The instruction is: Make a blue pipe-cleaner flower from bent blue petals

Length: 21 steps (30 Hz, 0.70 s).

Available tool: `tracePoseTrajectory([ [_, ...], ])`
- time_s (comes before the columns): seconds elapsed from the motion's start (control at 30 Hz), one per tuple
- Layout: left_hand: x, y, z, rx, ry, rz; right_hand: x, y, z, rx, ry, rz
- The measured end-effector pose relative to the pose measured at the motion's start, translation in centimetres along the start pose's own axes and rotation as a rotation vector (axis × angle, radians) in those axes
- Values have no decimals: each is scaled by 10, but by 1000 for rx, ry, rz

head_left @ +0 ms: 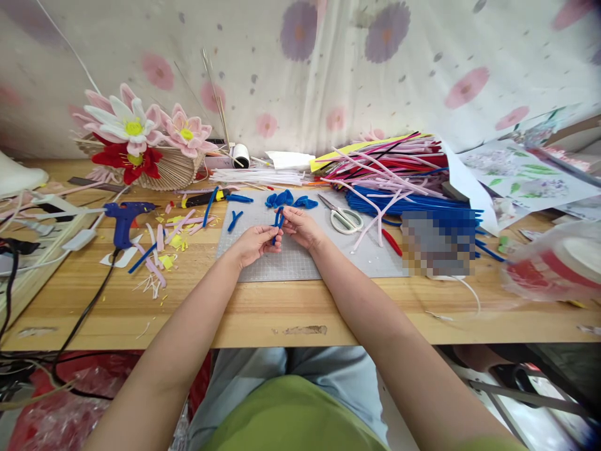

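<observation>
Spanning the whole width of the view is one wooden counter (pixel 263 313), its near edge running below the forearms. Lying on it is one grey cutting mat (pixel 300 263), over which both hands are working. To the right of the mat, one heap of pipe cleaners (pixel 394 172) in pink, red, blue and black is spreading towards a pixelated patch that is hiding whatever sits beneath it. At the back left, one fan-shaped basket (pixel 173 169) is carrying three finished flowers: one white, one pink, one red. One blue glue gun (pixel 124 219) is standing left of the mat, its cable trailing off the counter edge. One pair of white-handled scissors (pixel 345 218) is lying on the mat just right of the hands. Several bent blue pieces (pixel 286 199) are sitting in a cluster behind the hands; their exact number is hard to make out. The left hand (pixel 253 243) and the right hand (pixel 300 227) are both closing narrowly on one short blue pipe cleaner piece (pixel 278 224), which is being held upright between the fingertips above the mat, its lower end partly covered by fingers.
</observation>
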<state>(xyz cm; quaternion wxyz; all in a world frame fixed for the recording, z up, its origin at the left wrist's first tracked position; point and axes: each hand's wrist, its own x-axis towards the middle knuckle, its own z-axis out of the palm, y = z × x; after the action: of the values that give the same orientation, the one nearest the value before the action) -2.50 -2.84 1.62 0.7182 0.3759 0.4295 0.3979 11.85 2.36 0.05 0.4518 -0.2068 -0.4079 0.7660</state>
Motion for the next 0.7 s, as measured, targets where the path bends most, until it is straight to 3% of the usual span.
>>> tracePoseTrajectory([
  [0.4,2,-3,7,182,70,107,3,1,-2,70,75,6],
  [0.7,2,-3,6,187,30,107,3,2,-7,110,14,40],
])
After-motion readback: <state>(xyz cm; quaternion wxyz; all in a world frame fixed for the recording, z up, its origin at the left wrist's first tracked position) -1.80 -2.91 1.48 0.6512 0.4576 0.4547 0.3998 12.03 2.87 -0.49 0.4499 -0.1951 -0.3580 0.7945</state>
